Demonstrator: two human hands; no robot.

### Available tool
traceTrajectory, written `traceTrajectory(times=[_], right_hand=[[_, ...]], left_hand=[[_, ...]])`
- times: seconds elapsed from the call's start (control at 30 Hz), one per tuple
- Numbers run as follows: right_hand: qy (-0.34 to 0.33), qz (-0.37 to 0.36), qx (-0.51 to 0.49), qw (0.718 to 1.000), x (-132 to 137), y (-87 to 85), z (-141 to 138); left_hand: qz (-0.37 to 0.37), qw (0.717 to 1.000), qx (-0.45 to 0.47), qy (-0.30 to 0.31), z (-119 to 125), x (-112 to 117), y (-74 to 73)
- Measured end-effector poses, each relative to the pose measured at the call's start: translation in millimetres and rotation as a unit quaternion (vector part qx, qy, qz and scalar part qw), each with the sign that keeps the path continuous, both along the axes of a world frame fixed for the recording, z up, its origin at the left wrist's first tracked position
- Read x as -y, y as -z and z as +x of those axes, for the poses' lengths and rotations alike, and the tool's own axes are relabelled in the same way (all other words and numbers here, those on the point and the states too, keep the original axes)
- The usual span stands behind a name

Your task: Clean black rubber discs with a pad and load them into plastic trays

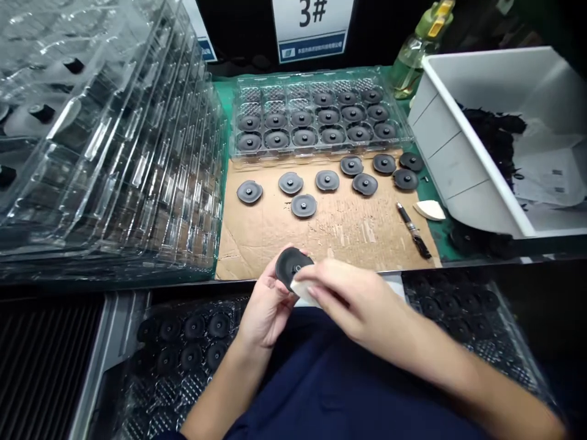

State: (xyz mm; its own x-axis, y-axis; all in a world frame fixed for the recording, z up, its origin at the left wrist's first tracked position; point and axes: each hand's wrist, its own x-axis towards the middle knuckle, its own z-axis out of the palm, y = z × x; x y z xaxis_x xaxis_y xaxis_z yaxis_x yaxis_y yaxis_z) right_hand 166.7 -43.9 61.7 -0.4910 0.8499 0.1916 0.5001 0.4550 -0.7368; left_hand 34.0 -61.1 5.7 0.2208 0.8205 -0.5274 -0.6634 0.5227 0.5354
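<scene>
Our left hand [268,308] grips a black disc [288,264]; our right hand [355,296] pinches a white pad [304,292] against it; cardboard [257,238] lies beyond

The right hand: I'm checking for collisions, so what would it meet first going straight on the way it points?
Most likely the black disc in the left hand; the white pad in the right hand seems right against it, though depth makes contact hard to confirm.
</scene>
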Motion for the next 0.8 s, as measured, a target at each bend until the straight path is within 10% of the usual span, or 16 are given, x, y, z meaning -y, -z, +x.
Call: traceTrajectory(times=[0.17, 0.67, 0.8], right_hand=[[0.097, 0.091, -0.044, 0.99, 0.0, 1.4, 5.2], [0.03, -0.044, -0.044, 0.998, 5.2, -2.6, 56.2], [0.096, 0.091, 0.032, 0.991, -10.1, -2.4, 68.1]], left_hand=[[0.006, 0.999, -0.013, 0.035, 8.3, -1.5, -4.1], [-0.022, 0.996, -0.013, 0.09, 22.1, -15.4, -10.9], [-0.054, 0.995, 0.015, 0.088, 34.6, -19.4, -13.1]])
